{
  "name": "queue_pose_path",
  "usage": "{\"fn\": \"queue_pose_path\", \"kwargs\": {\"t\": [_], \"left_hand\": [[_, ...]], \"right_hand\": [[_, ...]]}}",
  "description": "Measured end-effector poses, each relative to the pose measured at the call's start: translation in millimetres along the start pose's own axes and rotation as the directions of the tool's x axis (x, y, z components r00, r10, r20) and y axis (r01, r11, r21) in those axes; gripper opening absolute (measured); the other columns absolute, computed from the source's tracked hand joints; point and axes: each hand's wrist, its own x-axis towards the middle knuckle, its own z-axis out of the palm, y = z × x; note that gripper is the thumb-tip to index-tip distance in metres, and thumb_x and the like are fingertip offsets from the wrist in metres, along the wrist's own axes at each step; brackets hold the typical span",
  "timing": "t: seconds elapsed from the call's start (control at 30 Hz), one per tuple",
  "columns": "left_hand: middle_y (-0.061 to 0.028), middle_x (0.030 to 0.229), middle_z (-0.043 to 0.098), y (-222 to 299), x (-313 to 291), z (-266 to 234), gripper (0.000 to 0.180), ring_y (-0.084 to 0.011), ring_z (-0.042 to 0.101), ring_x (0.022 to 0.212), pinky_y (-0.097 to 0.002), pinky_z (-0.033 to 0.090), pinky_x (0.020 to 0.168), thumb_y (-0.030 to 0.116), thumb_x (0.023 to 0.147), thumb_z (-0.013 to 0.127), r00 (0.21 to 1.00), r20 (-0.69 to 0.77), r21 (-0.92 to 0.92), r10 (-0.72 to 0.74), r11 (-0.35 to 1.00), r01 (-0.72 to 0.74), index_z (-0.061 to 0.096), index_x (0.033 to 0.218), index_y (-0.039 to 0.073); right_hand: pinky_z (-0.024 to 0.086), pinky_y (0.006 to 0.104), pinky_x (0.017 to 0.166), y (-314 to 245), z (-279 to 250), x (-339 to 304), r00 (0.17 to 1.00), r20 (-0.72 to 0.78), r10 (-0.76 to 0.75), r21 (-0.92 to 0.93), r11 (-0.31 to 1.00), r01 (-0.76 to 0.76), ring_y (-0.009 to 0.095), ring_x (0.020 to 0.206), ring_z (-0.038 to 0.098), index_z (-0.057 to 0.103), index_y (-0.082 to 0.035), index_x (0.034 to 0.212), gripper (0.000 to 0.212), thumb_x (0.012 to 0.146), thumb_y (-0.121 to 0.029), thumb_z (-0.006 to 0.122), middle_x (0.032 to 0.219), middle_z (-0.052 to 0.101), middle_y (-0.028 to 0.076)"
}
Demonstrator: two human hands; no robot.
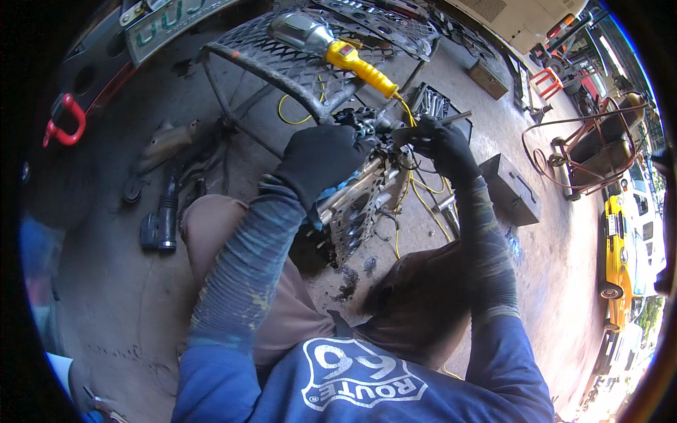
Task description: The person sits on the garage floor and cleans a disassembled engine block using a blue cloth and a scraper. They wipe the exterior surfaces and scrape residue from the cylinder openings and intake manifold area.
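Note:
A metal cylinder head (356,211), its flat face full of holes, stands on edge between my knees. My left hand (321,161), in a black glove, is closed on its upper left end; the fingertips are partly hidden. At the top right of the head is my right hand (446,146), also black-gloved, with bent fingers around a dark tool. A straight metal bar (455,118) sticks out past those fingers; the tool's exact kind is hidden. Just beyond both hands, a yellow-handled work lamp (360,70) lies on a metal mesh stand (261,65).
A yellow cord (425,211) loops down beside the head. Right of it sit a grey metal toolbox (509,189) and a tray of wrenches (434,103). A black hose part (168,208) lies on the left floor. A wheeled seat (599,151) stands far right.

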Motion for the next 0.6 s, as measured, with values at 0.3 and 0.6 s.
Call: {"fn": "queue_pose_path", "kwargs": {"t": [0.3, 0.6], "left_hand": [[-0.0241, 0.094, 0.074, 3, -4, -1, 0.056, -0.0374, 0.075, 0.090, -0.0490, 0.059, 0.081, 0.050, 0.104, 0.051, 0.999, 0.020, 0.061, -0.034, 0.998, 0.033, 0.071, 0.116, -0.001], [-0.0236, 0.096, 0.075, 5, -4, -3, 0.054, -0.0365, 0.075, 0.089, -0.0479, 0.060, 0.079, 0.048, 0.105, 0.050, 0.999, 0.019, 0.072, -0.030, 0.997, 0.028, 0.071, 0.115, -0.001]], "right_hand": [[0.057, 0.0405, 0.080, 13, 10, -4, 0.973, 0.045, -0.227, -0.229, 0.946, 0.232, 0.029, 0.091, 0.075, 0.066, -0.002, 0.127, 0.037, 0.093, -0.012, 0.075, 0.105, 0.075, 0.017], [0.061, 0.0298, 0.081, 3, 12, 0, 0.991, 0.056, -0.120, -0.196, 0.972, 0.128, 0.017, 0.094, 0.074, 0.066, 0.002, 0.125, 0.029, 0.096, 0.003, 0.065, 0.108, 0.074, 0.011]]}}
